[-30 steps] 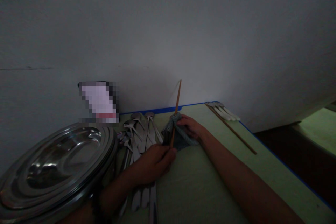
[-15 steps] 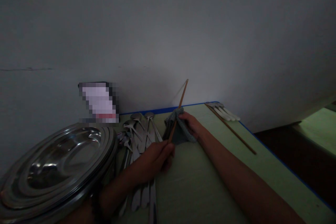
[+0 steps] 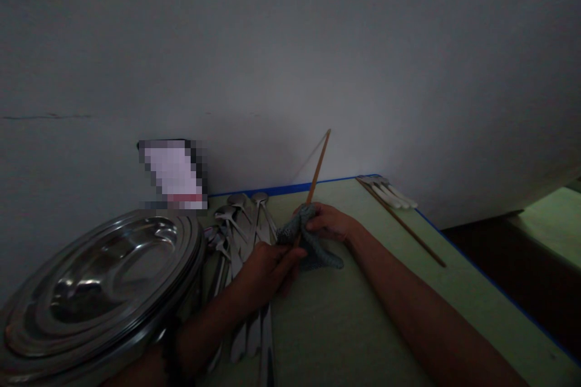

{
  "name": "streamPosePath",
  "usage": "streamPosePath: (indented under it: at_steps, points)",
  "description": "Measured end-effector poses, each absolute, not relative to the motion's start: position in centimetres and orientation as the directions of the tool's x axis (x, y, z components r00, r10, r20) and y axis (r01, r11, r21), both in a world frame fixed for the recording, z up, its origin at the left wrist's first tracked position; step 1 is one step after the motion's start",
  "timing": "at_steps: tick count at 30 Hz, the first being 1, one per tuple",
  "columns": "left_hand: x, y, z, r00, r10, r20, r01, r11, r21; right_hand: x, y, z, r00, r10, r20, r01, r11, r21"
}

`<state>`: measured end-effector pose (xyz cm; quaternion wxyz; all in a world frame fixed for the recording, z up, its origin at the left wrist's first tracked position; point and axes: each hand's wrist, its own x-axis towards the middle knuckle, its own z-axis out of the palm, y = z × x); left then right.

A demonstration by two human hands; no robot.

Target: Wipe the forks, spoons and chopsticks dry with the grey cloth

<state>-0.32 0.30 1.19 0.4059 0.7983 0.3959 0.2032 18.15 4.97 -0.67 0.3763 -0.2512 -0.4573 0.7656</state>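
My left hand (image 3: 267,269) is closed round the lower end of a thin wooden chopstick (image 3: 320,163), which points up and to the right toward the wall. My right hand (image 3: 331,222) is closed on a grey-blue cloth (image 3: 313,251) that is wrapped round the chopstick's middle, just above the green table (image 3: 345,326). The two hands almost touch at the cloth.
Several metal spoons (image 3: 240,224) lie in a heap left of my hands. A stack of round steel trays (image 3: 100,278) stands at the near left. One more chopstick (image 3: 403,227) and white-handled cutlery (image 3: 393,192) lie at the back right. The table's blue edge (image 3: 490,281) runs along the right.
The chopstick has tilted further right and its tip has risen. My right hand has drawn the cloth down the stick toward my left hand.
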Motion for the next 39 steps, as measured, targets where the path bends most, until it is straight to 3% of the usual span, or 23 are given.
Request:
streamPosePath:
  at_steps: [8, 17, 26, 39]
  points:
    - [-0.29, 0.06, 1.47, 0.576, 0.804, 0.146, 0.458, -0.466, 0.757, 17.93, 4.89, -0.61, -0.517, 0.856, -0.032, -0.439, -0.297, -0.848]
    - [-0.58, -0.02, 1.19, 0.595, 0.762, 0.256, 0.513, -0.605, 0.609, 18.18, 4.91, -0.97, -0.472, 0.881, -0.011, -0.483, -0.269, -0.833]
    - [0.02, 0.0, 0.82, 0.265, 0.865, 0.426, 0.358, -0.499, 0.789, 17.94, 5.27, -1.11, -0.401, 0.916, 0.025, -0.538, -0.213, -0.816]
    - [0.08, 0.51, 1.23, 0.27, 0.912, 0.308, 0.359, -0.393, 0.847, 17.9, 5.25, -1.08, -0.423, 0.906, -0.005, -0.494, -0.235, -0.837]
